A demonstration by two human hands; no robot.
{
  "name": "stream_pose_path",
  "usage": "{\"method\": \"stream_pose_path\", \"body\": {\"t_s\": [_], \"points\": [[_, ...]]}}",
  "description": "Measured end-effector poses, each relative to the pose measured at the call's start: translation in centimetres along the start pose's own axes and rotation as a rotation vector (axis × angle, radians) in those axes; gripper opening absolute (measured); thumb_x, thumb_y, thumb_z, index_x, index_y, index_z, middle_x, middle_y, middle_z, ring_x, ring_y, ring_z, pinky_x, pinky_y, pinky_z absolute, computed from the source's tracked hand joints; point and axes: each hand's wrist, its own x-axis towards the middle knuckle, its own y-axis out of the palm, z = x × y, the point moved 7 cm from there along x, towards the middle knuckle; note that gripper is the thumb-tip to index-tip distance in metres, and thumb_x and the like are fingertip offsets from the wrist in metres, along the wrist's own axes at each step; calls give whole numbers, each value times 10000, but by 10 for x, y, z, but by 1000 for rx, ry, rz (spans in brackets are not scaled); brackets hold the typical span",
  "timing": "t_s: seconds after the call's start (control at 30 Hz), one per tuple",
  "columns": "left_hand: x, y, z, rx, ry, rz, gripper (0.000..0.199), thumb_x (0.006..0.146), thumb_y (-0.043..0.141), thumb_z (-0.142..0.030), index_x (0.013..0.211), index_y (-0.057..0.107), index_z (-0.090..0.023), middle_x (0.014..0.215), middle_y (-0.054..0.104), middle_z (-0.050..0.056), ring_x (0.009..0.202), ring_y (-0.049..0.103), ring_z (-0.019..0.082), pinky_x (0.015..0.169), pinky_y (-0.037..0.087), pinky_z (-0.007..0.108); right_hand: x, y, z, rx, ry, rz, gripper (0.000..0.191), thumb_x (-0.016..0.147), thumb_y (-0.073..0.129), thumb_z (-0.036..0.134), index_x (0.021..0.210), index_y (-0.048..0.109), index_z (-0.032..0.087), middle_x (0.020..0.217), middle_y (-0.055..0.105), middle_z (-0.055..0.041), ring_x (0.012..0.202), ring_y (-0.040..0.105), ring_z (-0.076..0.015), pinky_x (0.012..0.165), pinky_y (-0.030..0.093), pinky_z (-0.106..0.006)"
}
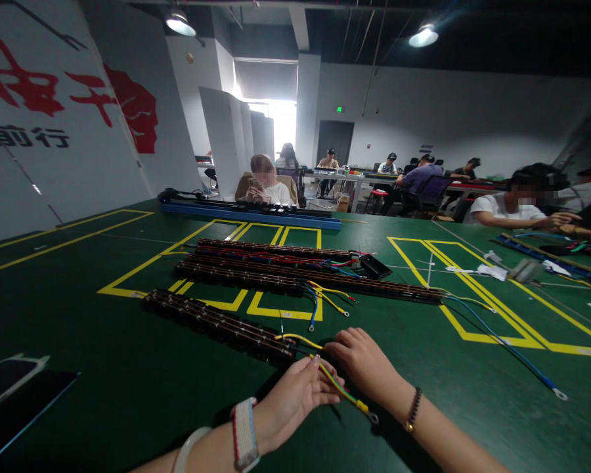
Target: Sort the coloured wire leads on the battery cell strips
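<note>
A dark strip-shaped assembly [217, 325] with rows of metal contacts lies in front of me on the green table. Cables come out of its right end. My left hand [298, 397] is closed in a pinch on a yellow-green cable [335, 381], which runs over the fingers to a ring terminal [373, 418]. Curled beside it, my right hand [367, 361] grips a thinner yellow cable [303, 339] whose far end is hidden under its fingers. The fingertips of both hands are close together.
Behind lie several similar strip assemblies [266, 274] with blue, red and yellow leads, plus a small black box [374, 265]. A blue rail [251, 213] lines the far edge. Yellow tape [465, 337] marks the table [177, 407]. At right a person [507, 207] works; another sits opposite.
</note>
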Motion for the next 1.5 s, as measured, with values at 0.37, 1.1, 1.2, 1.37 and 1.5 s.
{"method": "stream_pose_path", "body": {"t_s": [0.37,1.1,1.2,1.37,1.5], "points": [[2,-7,-4,210,-2,-18,291,908,421,-385,927,538,-119,747,633,56,675,608,140,691,466,302,-11,-4,-14,352,57,-288,267,941,441,175,1169,571,221,977,607,-70,901,550,-188,790,474,-340],[-9,2,-49,1962,360,-235,420,967,197,-304,926,595,-176,776,688,104,679,656,249,545,342,294,-6,0,-8,332,78,-202,298,896,506,169,1176,578,237,1056,593,-73,968,552,-197,857,479,-358],[-12,7,-48,1894,462,-191,403,972,211,-303,872,584,-189,750,688,64,671,650,206,550,322,285,-6,1,-3,358,118,-204,354,874,547,224,1228,538,223,1143,573,-88,1068,525,-216,942,446,-384],[-18,16,-43,1846,628,-114,316,945,309,-260,776,568,-194,712,668,28,654,622,169,574,316,286,-4,14,8,349,125,-160,633,779,621,271,1367,409,173,1355,454,-135,1278,370,-268,1077,302,-454],[-21,19,-41,1765,662,-51,294,930,341,-239,746,567,-195,682,645,14,635,595,145,581,312,276,-2,20,-3,360,207,-112,723,722,664,261,1387,395,172,1334,489,-138,1268,381,-279,1069,283,-465]]}}
